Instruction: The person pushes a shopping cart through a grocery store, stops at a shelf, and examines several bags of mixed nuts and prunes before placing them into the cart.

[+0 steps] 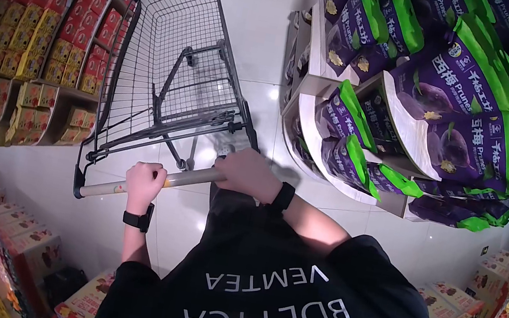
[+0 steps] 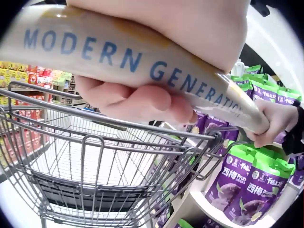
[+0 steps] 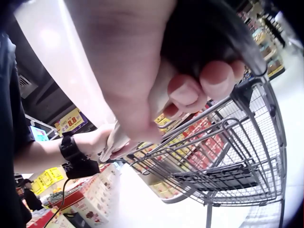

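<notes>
Trolley basket (image 1: 185, 57): grey metal wire, low sheen. Push handle (image 2: 104, 50): smooth, glossy, apparently plastic. From where I stand, the prune bags (image 1: 434, 88) show shiny plastic film; their shelf (image 1: 409, 128), smooth wood-look board. Cartons (image 1: 80, 16): printed card. Shirt (image 1: 288, 277): matt black cloth. Floor (image 1: 266, 35): polished, reflective tile.

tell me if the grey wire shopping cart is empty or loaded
Empty: no goods show inside the cart, and the pale tiled floor shows through it.
</notes>
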The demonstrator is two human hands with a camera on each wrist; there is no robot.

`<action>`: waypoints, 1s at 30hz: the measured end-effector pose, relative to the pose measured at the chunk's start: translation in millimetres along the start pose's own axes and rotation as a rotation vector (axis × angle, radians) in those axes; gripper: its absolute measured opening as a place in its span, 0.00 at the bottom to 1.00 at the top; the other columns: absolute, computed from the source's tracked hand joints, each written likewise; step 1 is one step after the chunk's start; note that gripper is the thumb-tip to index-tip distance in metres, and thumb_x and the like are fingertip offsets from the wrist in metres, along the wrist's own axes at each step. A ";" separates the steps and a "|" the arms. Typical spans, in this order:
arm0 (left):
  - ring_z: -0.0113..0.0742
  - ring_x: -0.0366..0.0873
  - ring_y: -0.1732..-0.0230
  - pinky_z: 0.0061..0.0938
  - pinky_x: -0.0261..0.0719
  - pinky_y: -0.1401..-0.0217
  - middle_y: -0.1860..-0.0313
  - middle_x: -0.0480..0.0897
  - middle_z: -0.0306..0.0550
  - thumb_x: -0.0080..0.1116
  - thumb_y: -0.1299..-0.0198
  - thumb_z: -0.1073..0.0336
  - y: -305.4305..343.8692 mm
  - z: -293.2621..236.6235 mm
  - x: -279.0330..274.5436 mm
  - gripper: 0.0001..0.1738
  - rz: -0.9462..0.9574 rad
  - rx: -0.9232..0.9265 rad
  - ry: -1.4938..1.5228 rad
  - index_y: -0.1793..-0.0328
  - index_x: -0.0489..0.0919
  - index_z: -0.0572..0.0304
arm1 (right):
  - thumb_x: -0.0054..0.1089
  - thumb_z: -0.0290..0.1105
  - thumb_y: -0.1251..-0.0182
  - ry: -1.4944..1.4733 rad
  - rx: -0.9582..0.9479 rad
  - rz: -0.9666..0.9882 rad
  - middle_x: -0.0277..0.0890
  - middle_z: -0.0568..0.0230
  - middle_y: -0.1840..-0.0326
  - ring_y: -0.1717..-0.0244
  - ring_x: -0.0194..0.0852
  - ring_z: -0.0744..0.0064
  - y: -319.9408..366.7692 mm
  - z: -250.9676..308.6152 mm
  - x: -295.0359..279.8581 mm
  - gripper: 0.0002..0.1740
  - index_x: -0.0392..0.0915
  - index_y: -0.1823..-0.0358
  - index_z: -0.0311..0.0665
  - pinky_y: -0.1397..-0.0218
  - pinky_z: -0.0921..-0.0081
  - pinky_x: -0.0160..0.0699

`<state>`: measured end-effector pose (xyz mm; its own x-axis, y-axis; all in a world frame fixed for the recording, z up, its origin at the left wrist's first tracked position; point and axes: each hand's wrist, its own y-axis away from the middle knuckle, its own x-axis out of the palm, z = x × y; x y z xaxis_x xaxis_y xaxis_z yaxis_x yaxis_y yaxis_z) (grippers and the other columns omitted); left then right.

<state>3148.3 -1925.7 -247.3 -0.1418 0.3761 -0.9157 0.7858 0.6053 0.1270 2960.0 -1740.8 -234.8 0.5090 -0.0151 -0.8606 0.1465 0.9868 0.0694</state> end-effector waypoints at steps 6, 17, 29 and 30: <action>0.52 0.76 0.80 0.39 0.74 0.73 0.84 0.77 0.54 0.47 0.51 0.53 -122.5 8.3 -16.9 0.19 0.193 -0.053 -0.080 0.79 0.82 0.58 | 0.53 0.57 0.45 -0.012 0.282 -0.177 0.68 0.58 0.91 0.87 0.70 0.57 -91.4 -29.9 -29.2 0.29 0.76 0.85 0.38 0.81 0.66 0.67; 0.52 0.78 0.78 0.39 0.75 0.71 0.84 0.78 0.53 0.45 0.49 0.50 -278.9 25.6 -37.8 0.22 0.122 0.065 -0.173 0.79 0.83 0.56 | 0.45 0.51 0.43 0.179 0.465 -0.268 0.66 0.56 0.93 0.89 0.69 0.57 -213.1 -93.8 -49.1 0.30 0.75 0.92 0.35 0.81 0.65 0.67; 0.48 0.77 0.78 0.39 0.73 0.70 0.89 0.76 0.48 0.43 0.45 0.56 -338.7 49.7 -52.0 0.20 0.266 0.134 -0.156 0.78 0.82 0.56 | 0.66 0.24 0.59 0.011 0.766 -1.570 0.58 0.58 0.66 0.62 0.58 0.60 -119.2 -146.4 -78.7 0.19 0.61 0.72 0.36 0.58 0.68 0.57; 0.47 0.78 0.76 0.39 0.73 0.70 0.85 0.77 0.50 0.44 0.46 0.56 -341.2 50.4 -57.0 0.18 0.304 0.169 -0.152 0.76 0.81 0.57 | 0.67 0.25 0.57 0.015 0.949 -1.636 0.56 0.58 0.65 0.61 0.56 0.61 -94.1 -165.5 -78.3 0.22 0.59 0.69 0.34 0.57 0.69 0.56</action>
<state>2918.6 -2189.0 -257.6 0.1939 0.4050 -0.8935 0.8683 0.3530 0.3485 2766.0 -1805.8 -257.4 -0.6019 -0.7118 -0.3620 0.7705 -0.3985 -0.4975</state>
